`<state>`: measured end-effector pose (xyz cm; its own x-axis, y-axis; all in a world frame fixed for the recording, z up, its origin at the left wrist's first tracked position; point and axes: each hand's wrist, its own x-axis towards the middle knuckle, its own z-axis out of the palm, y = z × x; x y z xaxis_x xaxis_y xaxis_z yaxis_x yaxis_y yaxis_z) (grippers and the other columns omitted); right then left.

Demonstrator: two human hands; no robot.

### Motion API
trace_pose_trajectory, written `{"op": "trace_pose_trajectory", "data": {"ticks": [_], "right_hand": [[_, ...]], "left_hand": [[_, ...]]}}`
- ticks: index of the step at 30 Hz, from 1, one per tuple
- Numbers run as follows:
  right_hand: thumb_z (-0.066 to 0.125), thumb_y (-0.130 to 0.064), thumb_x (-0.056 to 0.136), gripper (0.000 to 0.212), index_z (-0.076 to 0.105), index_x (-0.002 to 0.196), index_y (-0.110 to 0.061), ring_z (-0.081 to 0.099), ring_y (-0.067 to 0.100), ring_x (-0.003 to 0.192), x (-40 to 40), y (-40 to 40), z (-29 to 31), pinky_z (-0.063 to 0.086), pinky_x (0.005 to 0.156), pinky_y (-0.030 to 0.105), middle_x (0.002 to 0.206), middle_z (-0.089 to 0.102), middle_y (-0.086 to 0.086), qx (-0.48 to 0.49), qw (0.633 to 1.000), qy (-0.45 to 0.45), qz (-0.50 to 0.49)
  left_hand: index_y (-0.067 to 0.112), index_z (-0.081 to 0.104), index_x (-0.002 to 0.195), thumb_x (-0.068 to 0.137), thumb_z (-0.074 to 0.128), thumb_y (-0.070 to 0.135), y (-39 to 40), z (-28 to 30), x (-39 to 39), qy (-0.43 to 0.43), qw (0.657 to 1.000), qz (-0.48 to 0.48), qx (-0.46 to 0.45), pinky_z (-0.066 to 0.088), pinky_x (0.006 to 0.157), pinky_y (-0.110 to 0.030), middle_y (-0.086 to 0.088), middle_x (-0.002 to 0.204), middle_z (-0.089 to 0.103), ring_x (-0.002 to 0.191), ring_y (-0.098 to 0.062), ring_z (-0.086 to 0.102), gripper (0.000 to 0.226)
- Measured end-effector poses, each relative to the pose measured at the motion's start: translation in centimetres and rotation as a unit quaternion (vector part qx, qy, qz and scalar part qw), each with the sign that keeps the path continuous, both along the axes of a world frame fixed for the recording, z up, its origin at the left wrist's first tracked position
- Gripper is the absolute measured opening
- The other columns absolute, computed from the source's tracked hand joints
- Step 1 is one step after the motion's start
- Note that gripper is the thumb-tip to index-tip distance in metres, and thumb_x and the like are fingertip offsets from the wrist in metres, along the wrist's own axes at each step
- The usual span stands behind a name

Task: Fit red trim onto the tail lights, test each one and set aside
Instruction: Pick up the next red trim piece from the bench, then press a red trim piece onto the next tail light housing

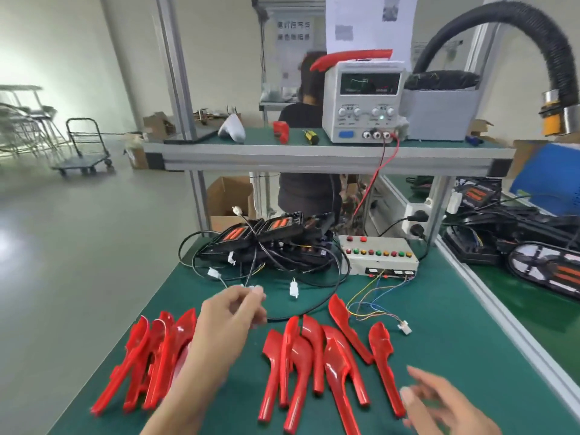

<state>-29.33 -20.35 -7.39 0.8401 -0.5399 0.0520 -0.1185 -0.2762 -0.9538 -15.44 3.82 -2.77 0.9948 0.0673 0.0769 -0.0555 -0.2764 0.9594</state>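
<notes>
Several red trim pieces lie on the green mat in two groups, one at the left (147, 356) and one in the middle (326, 359). Behind them a pile of black tail lights (266, 243) sits tangled in black cables. My left hand (232, 312) is raised over the mat and pinches a white connector (252, 289) on a cable from that pile. My right hand (439, 400) hovers low at the right with fingers spread and holds nothing. A second white connector (293, 289) hangs loose nearby.
A white test box (381, 257) with coloured buttons stands behind the trims, its thin wires ending in a plug (405, 327). A power supply (364, 100) sits on the upper shelf. More tail lights (533, 243) lie on the bench at right. A person sits beyond the shelf.
</notes>
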Motion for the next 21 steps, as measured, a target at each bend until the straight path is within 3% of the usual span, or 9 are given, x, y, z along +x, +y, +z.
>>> {"op": "trace_pose_trajectory", "data": {"ticks": [3,7,9,12,15,21], "right_hand": [[0.084,-0.001,0.076,0.029,0.078,0.081,-0.029,0.069,0.015,0.048,1.7,0.9,-0.1,0.052,0.060,0.012,0.063,0.072,-0.009,0.008,1.000,-0.017,0.021],[0.084,-0.007,0.076,0.039,0.078,0.071,-0.045,0.069,0.016,0.050,2.7,1.1,-0.8,0.050,0.055,0.011,0.062,0.073,-0.004,-0.039,0.995,-0.018,0.086],[0.084,-0.008,0.077,0.042,0.077,0.074,-0.049,0.068,0.019,0.050,3.1,1.3,-1.3,0.050,0.053,0.012,0.061,0.073,-0.002,-0.040,0.995,-0.032,0.087],[0.087,-0.013,0.074,0.041,0.076,0.078,-0.053,0.062,0.011,0.044,3.6,1.1,-1.7,0.048,0.050,0.013,0.056,0.069,-0.009,-0.063,0.993,-0.037,0.097],[0.086,-0.017,0.073,0.040,0.075,0.079,-0.055,0.056,0.003,0.040,3.7,0.6,-1.5,0.045,0.048,0.009,0.055,0.068,-0.013,-0.093,0.990,-0.034,0.101],[0.086,-0.016,0.075,0.039,0.075,0.078,-0.054,0.063,0.016,0.047,3.7,0.0,-1.7,0.046,0.052,0.011,0.055,0.068,-0.009,-0.090,0.990,-0.021,0.107]], "left_hand": [[0.011,0.074,0.093,0.098,0.064,0.041,-2.1,0.8,7.0,0.130,0.979,-0.001,-0.156,0.058,0.079,-0.035,-0.005,0.074,0.077,0.068,-0.019,0.075,0.031],[-0.004,0.053,0.133,0.100,0.059,0.047,-5.0,1.7,14.2,0.277,0.912,-0.036,-0.301,0.057,0.084,-0.040,-0.016,0.113,0.071,0.096,-0.027,0.071,0.061],[-0.004,0.045,0.144,0.099,0.062,0.044,-6.3,1.8,16.4,0.289,0.891,-0.004,-0.350,0.058,0.079,-0.040,-0.021,0.130,0.064,0.108,-0.032,0.068,0.068],[0.003,0.047,0.146,0.098,0.067,0.037,-7.8,1.8,18.3,0.289,0.867,0.042,-0.405,0.061,0.076,-0.041,-0.022,0.144,0.054,0.121,-0.034,0.064,0.062],[0.007,0.050,0.145,0.101,0.064,0.025,-8.6,1.4,19.3,0.270,0.867,0.044,-0.416,0.058,0.089,-0.043,-0.022,0.148,0.050,0.128,-0.036,0.059,0.050],[-0.006,0.052,0.137,0.102,0.060,0.017,-8.4,1.1,19.5,0.263,0.865,0.045,-0.425,0.057,0.087,-0.044,-0.026,0.138,0.058,0.123,-0.039,0.062,0.042]]}}
